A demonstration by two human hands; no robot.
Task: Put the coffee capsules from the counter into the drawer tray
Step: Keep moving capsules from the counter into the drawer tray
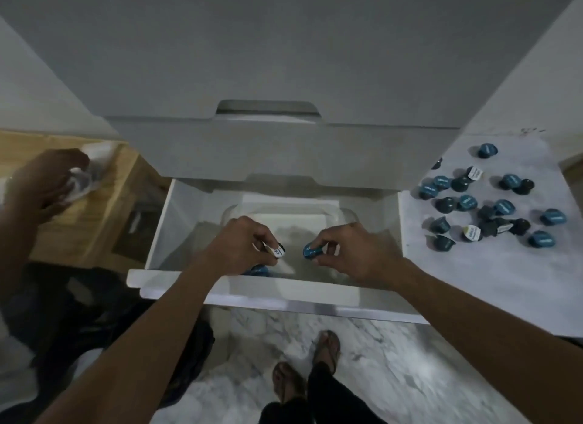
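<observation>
Both my hands are inside the open white drawer [176, 285], over a clear tray [347, 215]. My left hand [243, 245] pinches a capsule [278, 250] with its white label showing. My right hand [353, 250] pinches a blue capsule [312, 250]. Another blue capsule [259, 270] lies in the tray under my left hand, partly hidden. Several blue and dark capsules [492, 203] are scattered on the white counter [473, 275] to the right of the drawer.
Another person's hand [41, 180] at the far left holds a crumpled white thing over a wooden box [104, 184]. A closed drawer front [271, 146] sits above the open one. My sandalled feet [303, 367] stand on the marble floor below.
</observation>
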